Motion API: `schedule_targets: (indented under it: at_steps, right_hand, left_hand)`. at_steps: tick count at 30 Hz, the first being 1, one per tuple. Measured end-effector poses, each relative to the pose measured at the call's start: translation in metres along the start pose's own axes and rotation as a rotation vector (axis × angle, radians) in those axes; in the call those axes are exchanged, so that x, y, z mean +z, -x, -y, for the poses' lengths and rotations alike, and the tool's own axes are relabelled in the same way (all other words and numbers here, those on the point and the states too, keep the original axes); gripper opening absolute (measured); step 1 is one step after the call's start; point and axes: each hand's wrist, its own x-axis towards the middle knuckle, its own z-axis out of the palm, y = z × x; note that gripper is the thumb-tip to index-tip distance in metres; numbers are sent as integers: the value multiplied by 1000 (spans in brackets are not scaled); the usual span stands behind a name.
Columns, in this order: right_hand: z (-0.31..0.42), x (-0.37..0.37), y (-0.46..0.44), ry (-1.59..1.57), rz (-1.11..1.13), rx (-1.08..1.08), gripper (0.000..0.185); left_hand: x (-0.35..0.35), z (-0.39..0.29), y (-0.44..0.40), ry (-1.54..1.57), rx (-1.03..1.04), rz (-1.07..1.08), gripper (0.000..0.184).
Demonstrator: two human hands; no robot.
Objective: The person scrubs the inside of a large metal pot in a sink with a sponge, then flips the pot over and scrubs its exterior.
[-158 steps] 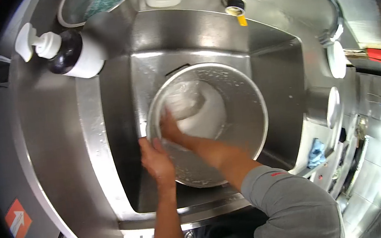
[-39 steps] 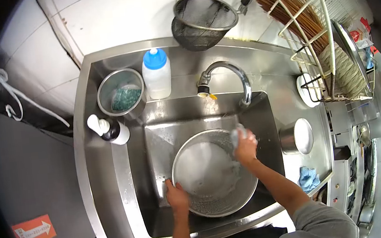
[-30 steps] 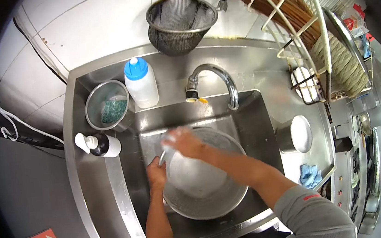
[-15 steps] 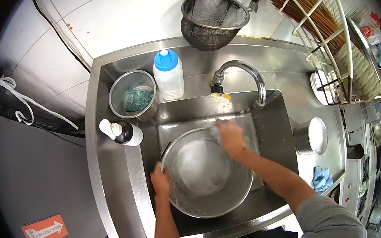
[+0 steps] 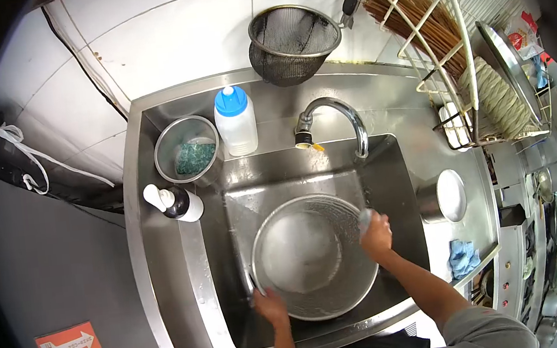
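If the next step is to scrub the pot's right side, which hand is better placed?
Probably the right hand: it holds a pale pad at the right rim of the pot. The left hand is at the left rim, with no pad visible.

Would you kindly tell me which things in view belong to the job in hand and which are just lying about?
Likely part of the job: large pot, sink, greyish pad in the right hand.

Seemingly just lying about: blue cloth, mesh strainer, blue-capped bottle, pump bottle, green scourer.
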Motion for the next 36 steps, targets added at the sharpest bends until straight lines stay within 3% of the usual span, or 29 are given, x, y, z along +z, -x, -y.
schedule_targets:
  at_steps: [1,3,5,7,8,10,11,14,16,17,18,21,22,24,25,26,27,28,29,31,32,33,34,36]
  right_hand:
    - [-2,-6,-4,1,-7,-4,54]
    - [-5,-15,-12,175,5,-27,54]
    - [-6,16,-53,228,-154,-334,53]
    - [41,18,-73,208,-65,-631,52]
    - [61,40,-89,199,12,-812,50]
    - [116,59,-79,103,-163,-1316,35]
    - [141,58,-63,170,-16,-1419,28]
    - [143,43,-55,195,-57,-1319,26]
    - [115,59,-83,228,-376,-1180,28]
    - [102,43,-84,254,-272,-946,30]
    - [83,21,-84,282,-169,-710,31]
    - [-19,0,-64,9,-196,-318,39]
    - [-56,5,-41,-46,-209,-217,41]
    - [-80,4,-14,-5,-115,35,43]
    - [-78,-3,-3,88,3,209,43]
    - [-75,-2,-5,92,7,213,43]
    - [-69,-2,-12,143,-52,109,42]
    - [-60,-1,-26,192,-116,0,40]
    - [-50,7,-48,189,-215,-138,35]
    - [0,8,-82,214,-201,-414,35]
    - [21,28,-104,117,-363,-700,35]
    - [61,14,-107,99,-54,-790,33]
    - [78,37,-107,-94,-449,-1144,32]
    - [128,38,-88,164,-150,-1177,35]
  left_hand:
    - [1,-1,-2,8,0,-3,18]
    - [-15,-13,-13,-104,104,383,23]
    - [-37,-85,-53,-197,247,570,27]
    - [11,-89,-81,-84,523,527,28]
    - [28,-108,-88,-95,499,561,23]
    - [52,-119,-91,-113,475,600,20]
    - [63,-114,-94,-11,485,569,18]
    - [69,-94,-88,210,495,509,15]
    - [31,-116,-73,84,250,487,14]
    - [27,-110,-60,216,312,347,13]
    - [27,-91,-51,164,245,347,13]
    - [32,-41,-10,-40,83,234,15]
    - [22,-36,-3,-34,88,236,15]
    - [4,-44,6,159,72,452,23]
    - [-1,-61,-1,163,68,451,23]
    - [-3,-80,-16,28,103,493,29]
    - [-5,-88,-28,-111,141,537,36]
    - [14,-96,-42,-115,410,311,41]
    - [29,-104,-57,-118,433,318,36]
    - [52,-134,-87,-96,540,443,24]
    - [61,-142,-99,-99,547,445,24]
    - [70,-148,-109,-12,530,559,20]
    - [76,-146,-114,73,502,678,17]
    - [84,-110,-117,145,391,640,17]
